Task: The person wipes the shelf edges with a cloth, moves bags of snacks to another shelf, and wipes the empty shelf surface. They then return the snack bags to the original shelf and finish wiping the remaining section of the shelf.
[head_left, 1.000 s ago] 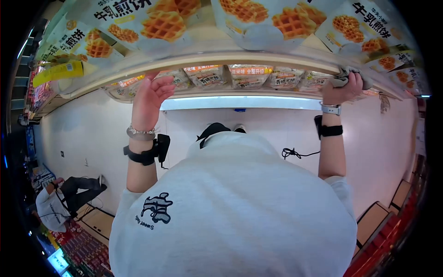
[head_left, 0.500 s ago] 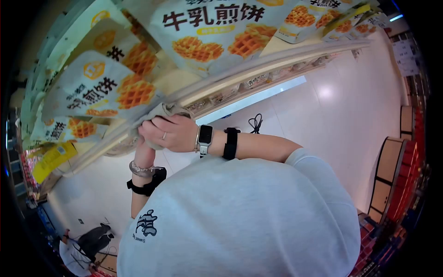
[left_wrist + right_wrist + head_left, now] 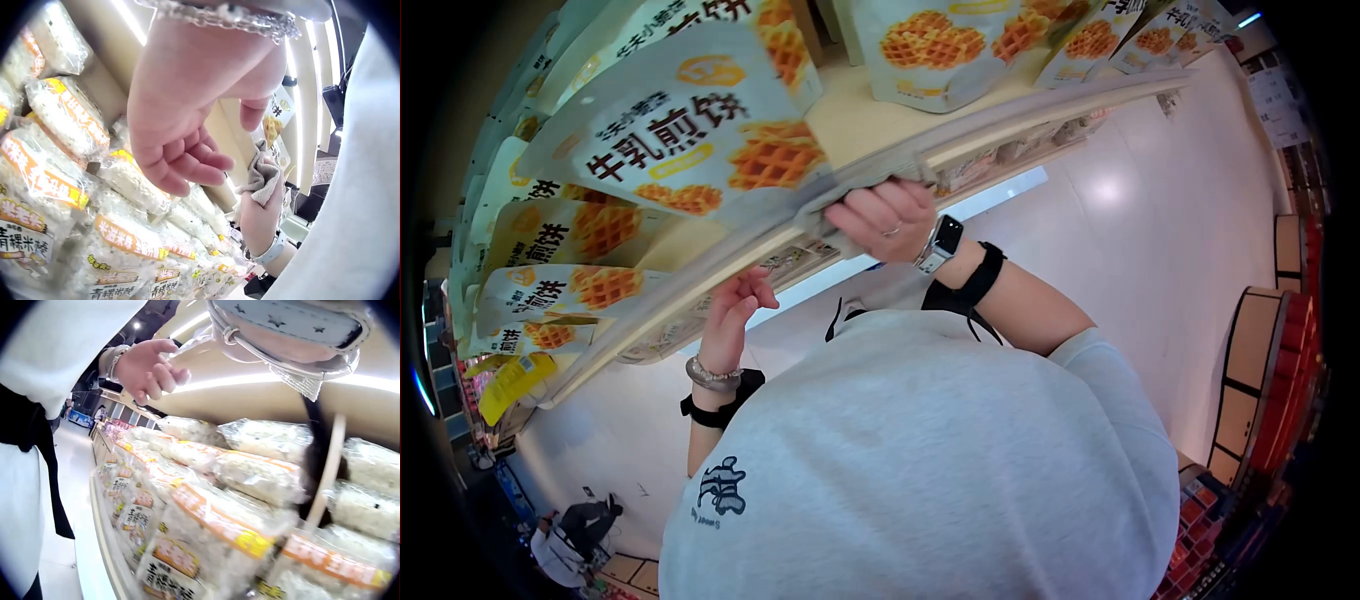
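My right hand [image 3: 885, 218] grips a grey cloth [image 3: 830, 215] against the front edge [image 3: 750, 238] of the upper shelf. To its left, my left hand [image 3: 735, 318] hangs just below that edge with loosely bent fingers, holding nothing. In the left wrist view the left hand [image 3: 187, 106] is in front of bagged puffed snacks on the lower shelf. Farther back there, the crumpled cloth [image 3: 262, 175] bulges out of the right hand [image 3: 259, 222]. The right wrist view shows the left hand [image 3: 150, 369] beyond the bags, while the right hand's fingers are hidden.
White waffle pouches [image 3: 680, 130] stand along the upper shelf, close behind the edge. Below, clear snack bags [image 3: 206, 531] fill the lower shelf, with a thin divider [image 3: 328, 469] among them. A yellow tag [image 3: 515, 385] sticks out at the left end. A person [image 3: 570, 540] sits in the background.
My right hand swept the cloth left along the shelf edge to my left hand, then part of the way back right. My body has turned left; the left hand is lower, its fingers more bent.
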Motion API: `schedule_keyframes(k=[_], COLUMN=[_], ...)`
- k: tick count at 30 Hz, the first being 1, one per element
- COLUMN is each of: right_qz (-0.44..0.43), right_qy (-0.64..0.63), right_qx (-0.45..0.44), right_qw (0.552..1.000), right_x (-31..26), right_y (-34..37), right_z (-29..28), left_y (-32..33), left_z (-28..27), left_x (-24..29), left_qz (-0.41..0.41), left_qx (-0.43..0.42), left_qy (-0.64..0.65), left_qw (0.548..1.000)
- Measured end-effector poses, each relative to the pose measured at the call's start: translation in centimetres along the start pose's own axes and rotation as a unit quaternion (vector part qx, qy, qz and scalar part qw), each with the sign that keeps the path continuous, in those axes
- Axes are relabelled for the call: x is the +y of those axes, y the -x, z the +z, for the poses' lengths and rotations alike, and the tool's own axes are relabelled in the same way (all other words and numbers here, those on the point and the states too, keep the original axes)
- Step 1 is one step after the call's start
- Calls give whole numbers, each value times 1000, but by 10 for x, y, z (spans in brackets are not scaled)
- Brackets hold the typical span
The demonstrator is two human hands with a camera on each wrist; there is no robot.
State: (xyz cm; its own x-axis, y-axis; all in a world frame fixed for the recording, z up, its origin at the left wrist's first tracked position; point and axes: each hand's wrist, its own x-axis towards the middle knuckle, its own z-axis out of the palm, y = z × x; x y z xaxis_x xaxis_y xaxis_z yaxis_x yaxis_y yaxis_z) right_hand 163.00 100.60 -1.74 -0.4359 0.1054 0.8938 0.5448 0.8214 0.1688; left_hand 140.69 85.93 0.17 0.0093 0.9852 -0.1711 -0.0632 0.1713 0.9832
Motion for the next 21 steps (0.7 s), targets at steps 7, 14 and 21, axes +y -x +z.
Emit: schedule_keyframes(k=[7,14,21], right_qz=[-15,1,9], right_qy=[36,63,102], right_qx=[29,52,74], right_qw=[999,997,992], right_x=[159,282,381], right_y=[58,110,147], right_z=[-44,-77,-106], left_y=[-47,-68,-67], left_z=[88,148,145], left_x=[-12,3,7], left_qz=[91,133,59], left_qx=[148,310,383], left_qy=[129,234,172], left_qw=[976,912,906])
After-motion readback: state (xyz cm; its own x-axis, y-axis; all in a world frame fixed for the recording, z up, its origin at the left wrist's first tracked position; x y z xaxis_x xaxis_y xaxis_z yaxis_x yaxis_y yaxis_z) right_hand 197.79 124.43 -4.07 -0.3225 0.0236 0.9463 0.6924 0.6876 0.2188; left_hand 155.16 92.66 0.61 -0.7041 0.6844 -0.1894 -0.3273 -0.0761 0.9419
